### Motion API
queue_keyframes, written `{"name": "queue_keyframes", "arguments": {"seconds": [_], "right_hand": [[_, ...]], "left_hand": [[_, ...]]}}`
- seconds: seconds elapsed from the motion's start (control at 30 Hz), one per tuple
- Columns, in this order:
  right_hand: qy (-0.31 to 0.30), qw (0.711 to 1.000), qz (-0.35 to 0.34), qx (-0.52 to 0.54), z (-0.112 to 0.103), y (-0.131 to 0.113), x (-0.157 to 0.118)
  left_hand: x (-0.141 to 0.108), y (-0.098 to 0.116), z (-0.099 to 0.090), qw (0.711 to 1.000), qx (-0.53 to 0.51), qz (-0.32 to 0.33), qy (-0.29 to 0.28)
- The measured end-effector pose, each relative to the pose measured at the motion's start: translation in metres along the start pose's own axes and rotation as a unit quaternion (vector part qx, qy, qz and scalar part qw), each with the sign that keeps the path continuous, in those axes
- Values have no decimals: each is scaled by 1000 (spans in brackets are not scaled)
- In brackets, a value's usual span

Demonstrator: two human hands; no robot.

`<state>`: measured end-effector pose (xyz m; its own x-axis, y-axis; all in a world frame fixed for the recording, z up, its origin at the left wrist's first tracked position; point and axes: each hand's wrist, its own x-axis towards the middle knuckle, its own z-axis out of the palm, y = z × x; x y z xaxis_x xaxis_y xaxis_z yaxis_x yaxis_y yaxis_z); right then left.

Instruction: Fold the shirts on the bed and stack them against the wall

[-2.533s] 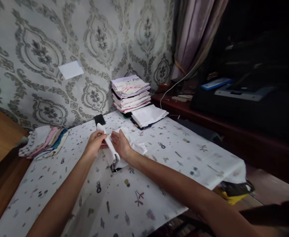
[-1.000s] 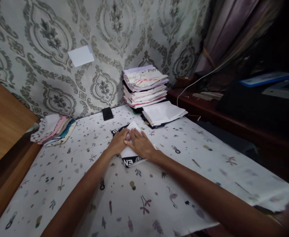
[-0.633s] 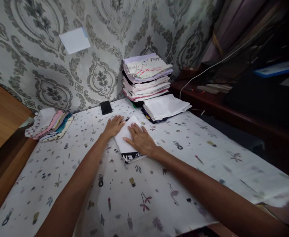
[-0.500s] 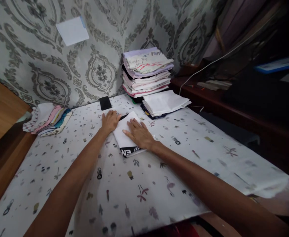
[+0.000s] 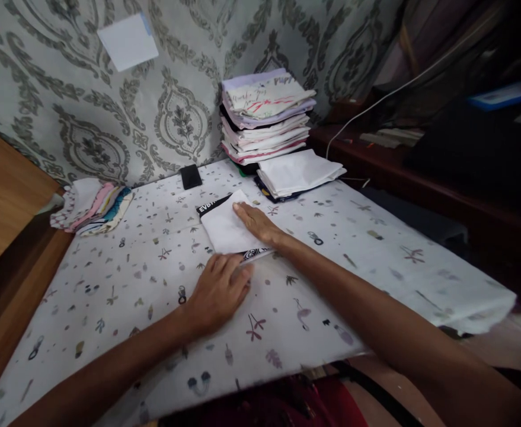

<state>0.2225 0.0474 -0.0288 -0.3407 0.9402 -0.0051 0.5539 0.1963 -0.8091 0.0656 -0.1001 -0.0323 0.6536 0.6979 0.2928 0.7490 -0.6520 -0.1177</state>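
Note:
A small folded white garment (image 5: 227, 225) with black printed bands lies flat on the patterned sheet in front of me. White lettering shows on its far-left band, and part of a round print shows at the near edge. My right hand (image 5: 258, 226) rests edge-on along the garment's right side, fingers stretched forward; some of them are hidden. At the near edge, my left hand (image 5: 220, 290) touches the cloth with its fingertips, thumb apart from the fingers.
Behind the garment lies a black phone-like object (image 5: 191, 177). A tall stack of folded clothes (image 5: 267, 118) stands by the wall, with a folded white cloth (image 5: 300, 172) in front. Small folded clothes (image 5: 93, 204) sit at left. A white cable (image 5: 376, 110) crosses the right side.
My left hand has moved from the garment's far-left side to its near edge, uncovering the lettered band. My right hand has turned from flat on top to edge-on at the right side.

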Motion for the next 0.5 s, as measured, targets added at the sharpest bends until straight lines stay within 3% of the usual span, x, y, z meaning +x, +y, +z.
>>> {"name": "queue_keyframes", "arguments": {"seconds": [0.13,0.5], "right_hand": [[-11,999,-26,-26,3,2,4],[-24,991,-58,-120,5,2,3]], "left_hand": [[-18,11,-15,995,102,-4,-4],[-7,14,-20,976,186,-67,-94]]}}
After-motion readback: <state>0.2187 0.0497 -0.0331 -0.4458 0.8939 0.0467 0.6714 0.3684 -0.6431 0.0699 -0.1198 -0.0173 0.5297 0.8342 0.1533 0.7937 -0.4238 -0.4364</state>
